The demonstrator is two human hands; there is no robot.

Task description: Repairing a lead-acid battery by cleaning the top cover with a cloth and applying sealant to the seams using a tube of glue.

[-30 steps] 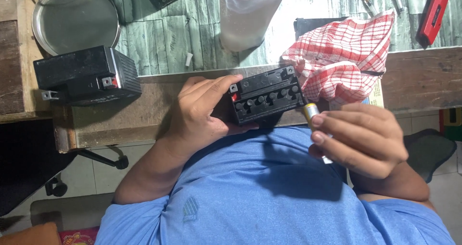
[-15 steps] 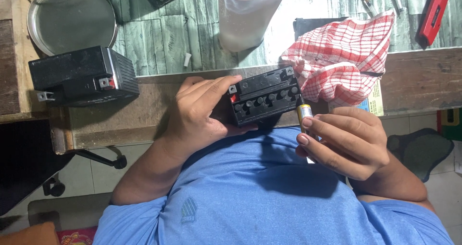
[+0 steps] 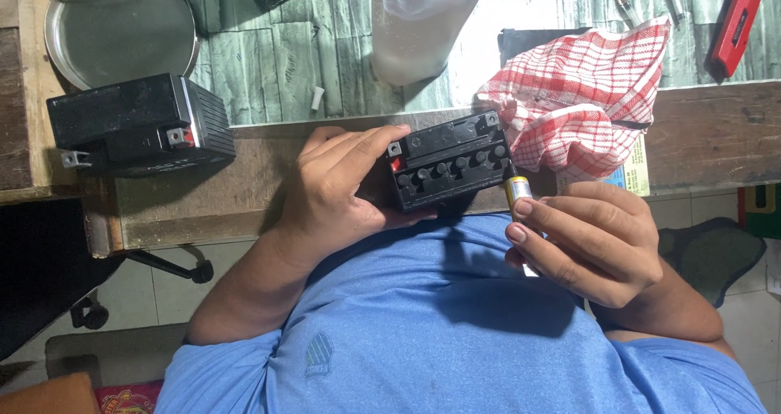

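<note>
My left hand [image 3: 342, 188] grips a small black battery [image 3: 447, 160] at the bench's near edge; its top shows a row of round filler holes and a terminal with red beside it. My right hand [image 3: 586, 243] is closed around a thin tool with a yellow and silver tip [image 3: 517, 191], held just right of the battery's near corner. A red and white checked cloth [image 3: 582, 97] lies against the battery's right side.
A second, larger black battery [image 3: 138, 125] sits at the left of the wooden bench [image 3: 260, 211]. Behind it lies a round metal tray [image 3: 122, 28]. A translucent plastic container [image 3: 423, 23] stands at the back centre, a red tool [image 3: 736, 23] at far right.
My right hand has edged a little to the left and down, bringing the yellow-tipped tool closer to the battery's right end. My left hand still holds the battery in place.
</note>
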